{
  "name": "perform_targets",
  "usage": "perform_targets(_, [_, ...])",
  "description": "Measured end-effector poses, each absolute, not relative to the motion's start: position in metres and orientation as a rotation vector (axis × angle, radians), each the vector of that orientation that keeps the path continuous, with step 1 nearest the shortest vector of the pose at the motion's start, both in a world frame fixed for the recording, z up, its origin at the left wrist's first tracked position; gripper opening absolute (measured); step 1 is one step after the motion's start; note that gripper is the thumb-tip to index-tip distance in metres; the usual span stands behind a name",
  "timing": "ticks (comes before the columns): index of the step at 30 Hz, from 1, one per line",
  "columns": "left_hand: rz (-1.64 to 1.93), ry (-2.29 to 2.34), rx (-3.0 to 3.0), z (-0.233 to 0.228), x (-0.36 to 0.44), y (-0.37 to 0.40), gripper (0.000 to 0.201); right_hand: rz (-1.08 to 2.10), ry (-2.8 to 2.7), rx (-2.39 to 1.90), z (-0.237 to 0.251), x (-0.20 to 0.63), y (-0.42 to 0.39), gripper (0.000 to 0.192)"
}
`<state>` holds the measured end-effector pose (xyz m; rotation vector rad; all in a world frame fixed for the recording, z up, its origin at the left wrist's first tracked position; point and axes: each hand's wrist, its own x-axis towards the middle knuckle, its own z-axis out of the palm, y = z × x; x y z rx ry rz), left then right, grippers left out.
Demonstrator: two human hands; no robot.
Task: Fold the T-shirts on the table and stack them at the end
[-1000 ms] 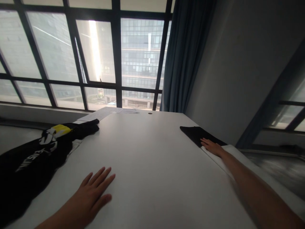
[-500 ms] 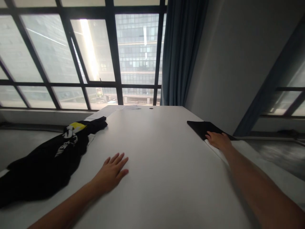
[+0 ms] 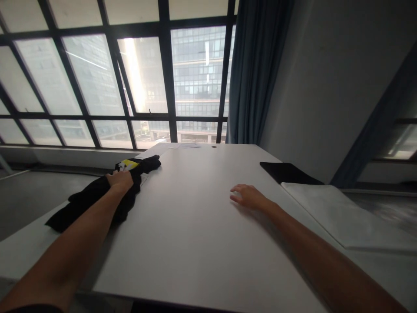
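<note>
My left hand rests on a black garment with a yellow and white print, lying bunched along the table's left side. Its fingers curl into the cloth near the print, and the fingertips are partly hidden. Over the middle of the white table, my right hand is open and holds nothing, its fingers reaching left and the thumb apart. A flat black sheet or board lies to its right, partly overlapped by a flat white sheet-like thing.
Papers lie at the table's far end near a small dark round spot. Beyond stand a window wall and a blue curtain. A grey wall rises on the right.
My left hand has gone from the bare tabletop onto the black garment. My right hand has left the black sheet and moved left over the table. The view has shifted slightly.
</note>
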<state>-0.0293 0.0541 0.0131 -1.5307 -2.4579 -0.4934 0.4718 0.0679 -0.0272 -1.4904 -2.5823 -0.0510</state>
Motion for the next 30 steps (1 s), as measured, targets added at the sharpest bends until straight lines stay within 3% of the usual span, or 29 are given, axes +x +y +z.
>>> perform_targets(3, [-0.638, -2.393, -1.612, 0.017, -0.046, 0.038, 0.034, -0.028, -2.538, -1.471, -0.035, 0.474, 0.056, 0.034])
perform_targets(8, [-0.878, -2.297, -1.644, 0.039, -0.042, 0.037, 0.048, 0.022, -2.422, -1.51, -0.041, 0.496, 0.053, 0.03])
perform_targets(15, [-1.427, -1.988, -1.664, 0.046, 0.043, 0.065, 0.042, 0.17, -2.344, -1.458, -0.039, 0.502, 0.053, 0.03])
perform_targets(17, [-1.33, -1.828, -2.055, 0.032, 0.07, 0.063, 0.047, 0.2, -2.363, -1.454, -0.039, 0.499, 0.05, 0.03])
perform_targets(19, [-1.0, -1.751, -2.437, 0.015, 0.088, 0.056, 0.052, 0.223, -2.365, -1.462, -0.039, 0.497, 0.047, 0.031])
perform_targets(22, [-0.557, -1.84, -2.458, -0.001, 0.093, 0.047, 0.059, 0.259, -2.361, -1.482, -0.038, 0.496, 0.043, 0.031])
perform_targets(26, [-0.467, -2.071, -2.087, 0.001, 0.066, 0.038, 0.065, 0.29, -2.377, -1.487, -0.036, 0.498, 0.039, 0.032])
perform_targets(30, [-0.568, -2.136, -2.038, 0.021, 0.028, 0.023, 0.046, 0.309, -2.361, -1.484, -0.035, 0.499, 0.038, 0.031])
